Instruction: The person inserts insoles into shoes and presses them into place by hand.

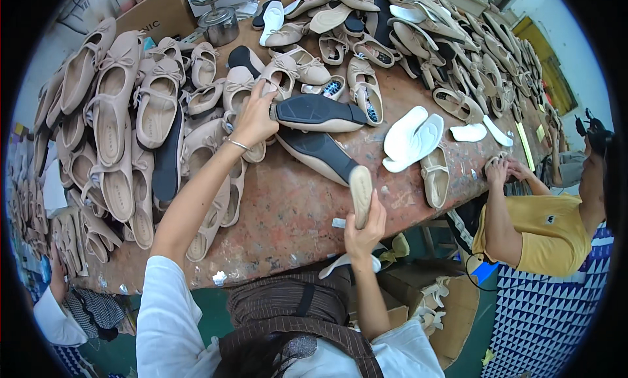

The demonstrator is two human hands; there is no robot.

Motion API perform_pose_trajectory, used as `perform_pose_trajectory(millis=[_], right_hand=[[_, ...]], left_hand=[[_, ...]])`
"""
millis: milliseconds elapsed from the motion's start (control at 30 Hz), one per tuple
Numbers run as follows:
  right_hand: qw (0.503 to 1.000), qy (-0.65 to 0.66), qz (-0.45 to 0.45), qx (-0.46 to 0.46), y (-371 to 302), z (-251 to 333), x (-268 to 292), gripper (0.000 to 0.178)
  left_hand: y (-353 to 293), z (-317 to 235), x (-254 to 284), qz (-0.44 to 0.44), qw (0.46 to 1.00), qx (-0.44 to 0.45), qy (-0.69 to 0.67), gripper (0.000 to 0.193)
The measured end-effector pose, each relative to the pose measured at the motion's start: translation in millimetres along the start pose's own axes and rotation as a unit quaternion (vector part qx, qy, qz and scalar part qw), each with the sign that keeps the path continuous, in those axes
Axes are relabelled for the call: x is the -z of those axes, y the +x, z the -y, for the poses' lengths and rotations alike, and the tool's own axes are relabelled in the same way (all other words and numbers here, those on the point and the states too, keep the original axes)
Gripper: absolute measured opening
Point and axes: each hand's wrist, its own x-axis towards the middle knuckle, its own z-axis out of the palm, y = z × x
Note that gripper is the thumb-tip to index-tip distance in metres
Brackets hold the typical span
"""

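Note:
My left hand (pixel 255 118) reaches into the shoe pile with its fingers extended and apart. Its fingertips lie at the edge of a beige strapped flat shoe (pixel 282 76), and beside them is the toe of an upturned shoe with a black sole (pixel 320 110). Whether it touches either is hard to make out. Just below lies a second upturned black-soled shoe (pixel 314 154). Pinched upright in my right hand (pixel 366 226) is a beige insole (pixel 360 191), dark print near its top end, held over the near part of the table.
Beige shoes (pixel 118 123) are heaped at left, with another heap (pixel 451 44) at far right. White insoles (pixel 413 139) and a single shoe (pixel 434 176) lie right of centre on the worn table (pixel 281 214). A cardboard box (pixel 451 306) stands below. A person in yellow (pixel 536 231) works at right.

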Motion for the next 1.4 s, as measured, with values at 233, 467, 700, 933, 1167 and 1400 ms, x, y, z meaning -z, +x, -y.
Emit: perform_pose_trajectory(millis=[233,467,700,933,1167,1400], right_hand=[[0.992,0.034,-0.064,-0.102,-34.5,-9.2,-14.9,0.059],[0.980,0.078,-0.156,-0.096,-45.7,-18.2,-19.1,0.058],[0.979,0.089,-0.160,-0.089,-46.1,-24.1,-19.6,0.053],[0.970,0.110,-0.184,-0.111,-47.1,-23.1,-25.3,0.052],[0.855,0.317,-0.352,-0.210,29.4,-21.7,101.3,0.058],[0.843,0.330,-0.408,-0.119,50.8,-10.5,179.7,0.061]], left_hand=[[-48.5,-44.1,-29.3,-0.096,0.920,-0.367,0.093,0.062],[-68.1,-73.5,-87.0,0.157,0.882,-0.381,0.229,0.092],[-154.7,-97.7,-49.8,0.259,0.930,-0.260,0.022,0.038],[-274.6,-101.4,-112.7,0.360,0.928,-0.089,-0.024,0.040],[-212.3,-100.3,-73.2,0.358,0.879,0.031,-0.313,0.021],[-50.9,-148.7,-94.4,0.094,0.960,-0.234,-0.122,0.065]])
